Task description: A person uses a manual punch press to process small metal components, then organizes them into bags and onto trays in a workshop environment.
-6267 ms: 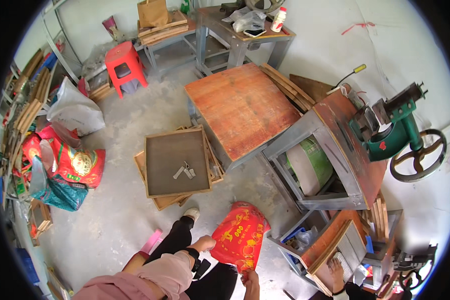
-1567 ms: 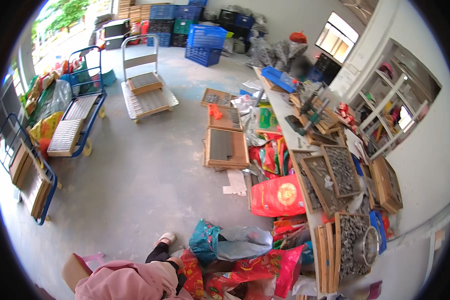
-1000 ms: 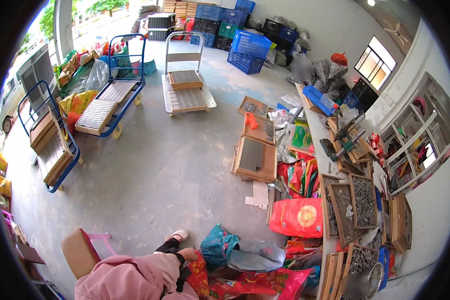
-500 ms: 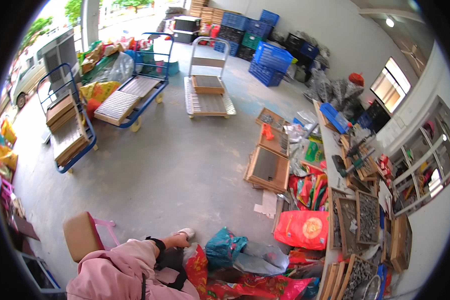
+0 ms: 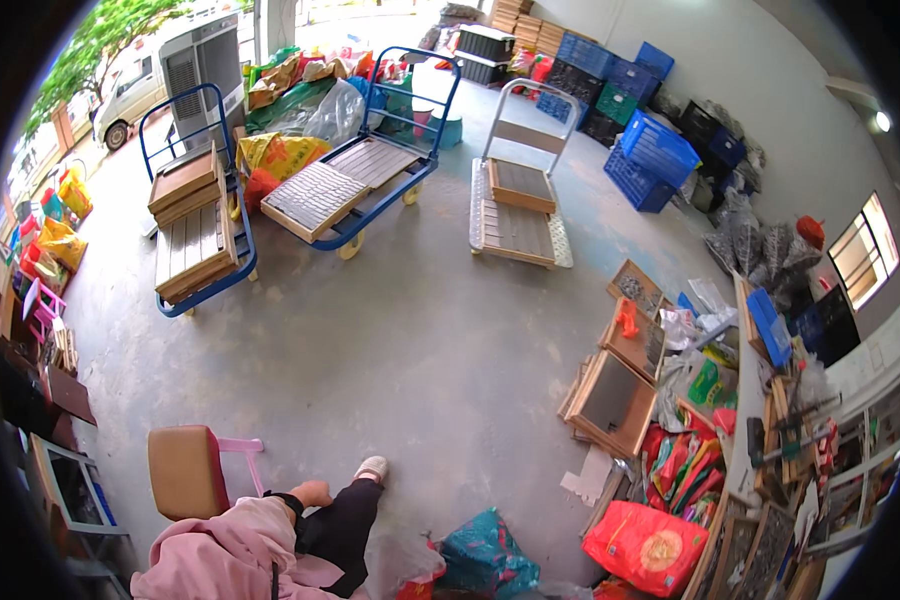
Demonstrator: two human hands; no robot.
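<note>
Head view: left hand beside the dark trouser leg, between the brown-seated stool and the teal bag; I cannot tell its grip. Right hand out of view. For steadiness, plant the shoe flat, clear of the bag.

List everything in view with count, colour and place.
Trolleys: three, two blue, one silver, upper left to centre
Wooden trays: many, tan, on trolleys and floor right
Stool: one, brown seat, pink frame, lower left
Tall machine: one, grey, upper left
Van: one, pale, outside, upper left
Crates: several, blue, black, green, upper right
Bag pile: uncounted, mixed, behind trolleys
Red bag: one, red, lower right
Teal bag: one, teal, bottom centre
Workbench: one, pale, right edge
Left-edge clutter: mixed, too jumbled to count
Leg: one, black, lower left
Shoe: one, pale, lower centre
Left hand: one, dark wristband, by leg
Right hand: not in view
</note>
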